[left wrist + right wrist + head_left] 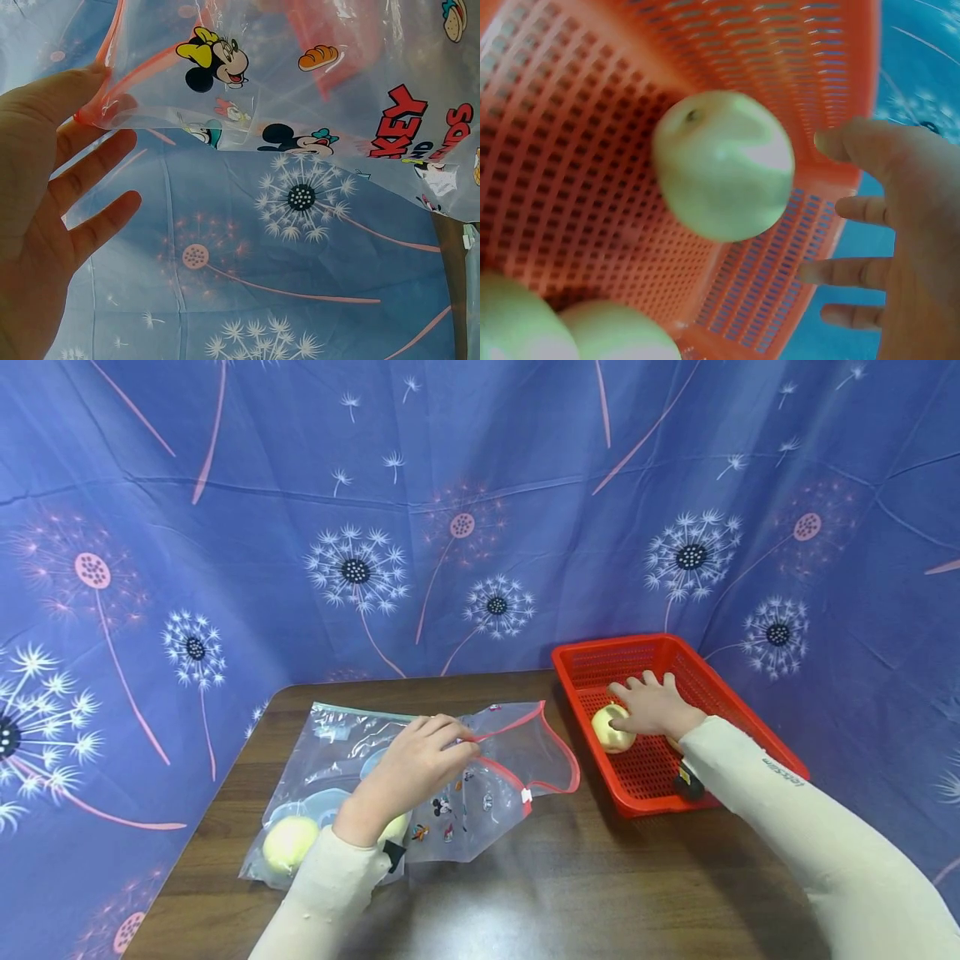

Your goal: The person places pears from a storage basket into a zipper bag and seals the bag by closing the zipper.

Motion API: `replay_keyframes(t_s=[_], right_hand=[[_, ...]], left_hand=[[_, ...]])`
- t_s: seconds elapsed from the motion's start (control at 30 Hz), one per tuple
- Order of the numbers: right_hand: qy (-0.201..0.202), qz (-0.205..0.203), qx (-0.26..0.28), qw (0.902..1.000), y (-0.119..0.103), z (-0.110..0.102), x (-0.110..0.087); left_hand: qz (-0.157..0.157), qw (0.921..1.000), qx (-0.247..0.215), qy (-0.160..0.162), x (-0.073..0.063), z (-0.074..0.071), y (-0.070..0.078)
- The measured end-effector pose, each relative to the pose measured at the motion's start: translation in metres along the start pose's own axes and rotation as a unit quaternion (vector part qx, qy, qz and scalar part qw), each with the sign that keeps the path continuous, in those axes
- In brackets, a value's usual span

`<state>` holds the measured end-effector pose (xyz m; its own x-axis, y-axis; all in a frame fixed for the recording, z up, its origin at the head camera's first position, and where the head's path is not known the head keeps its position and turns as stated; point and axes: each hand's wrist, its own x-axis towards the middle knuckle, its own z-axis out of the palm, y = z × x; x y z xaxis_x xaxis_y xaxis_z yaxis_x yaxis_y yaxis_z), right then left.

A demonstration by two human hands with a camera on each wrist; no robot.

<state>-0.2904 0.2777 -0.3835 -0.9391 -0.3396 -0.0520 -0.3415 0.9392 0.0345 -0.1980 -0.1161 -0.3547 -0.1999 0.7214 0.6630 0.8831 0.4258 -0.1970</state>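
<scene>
Landmark: we are taking the red basket (738, 714), perforated, standing on the brown wood-grain surface (645, 877).
Right hand: we are seeing the right hand (652, 703) hovering over the basket, its fingers spread and holding nothing.
Nearest fruit: we are listing one round, pale yellow-green fruit (724, 169), resting inside the basket by its wall; in the right wrist view a gap is showing between it and the thumb.
Further stock: we are counting a second fruit (514, 322) and a third fruit (622, 337), both lying in the basket and partly cropped.
Left hand: we are finding the left hand (420, 764) to the left of the basket, its thumb and index finger pinching the printed bag (487, 806) at its pink edge, the other fingers extending free.
Printed bag, details: we are noting clear plastic, cartoon figures, a white slider (527, 795), and a mouth gaping towards the basket.
Green-edged bag: we are placing the green-edged bag (300, 777), also clear, farther left of the basket; a bagged fruit (291, 843) is showing through it.
Backdrop: we are viewing blue dandelion-patterned cloth (480, 468) hanging behind the basket.
</scene>
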Motion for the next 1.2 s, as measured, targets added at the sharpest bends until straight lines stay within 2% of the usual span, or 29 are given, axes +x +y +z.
replay_keyframes(t_s=[0.23,0.4,0.6,0.93,1.2], right_hand=[[-0.040,-0.029,-0.044,0.9978,0.002,0.007,0.008],[-0.063,-0.040,-0.045,0.9962,0.003,0.014,0.014],[-0.060,-0.053,-0.039,0.9960,0.003,0.022,0.020],[-0.047,-0.068,-0.014,0.9965,0.002,0.033,0.025],[-0.054,-0.059,-0.012,0.9967,0.001,0.034,0.026]], left_hand=[[-0.003,0.9998,0.007,-0.016,0.000,0.001,0.002],[0.005,0.9999,0.007,-0.006,-0.001,0.004,0.001],[0.011,0.9999,0.005,0.008,-0.002,0.005,-0.002],[0.006,1.0000,0.002,-0.002,-0.002,0.004,0.000],[-0.005,0.9999,-0.003,-0.012,-0.002,0.004,0.000]])
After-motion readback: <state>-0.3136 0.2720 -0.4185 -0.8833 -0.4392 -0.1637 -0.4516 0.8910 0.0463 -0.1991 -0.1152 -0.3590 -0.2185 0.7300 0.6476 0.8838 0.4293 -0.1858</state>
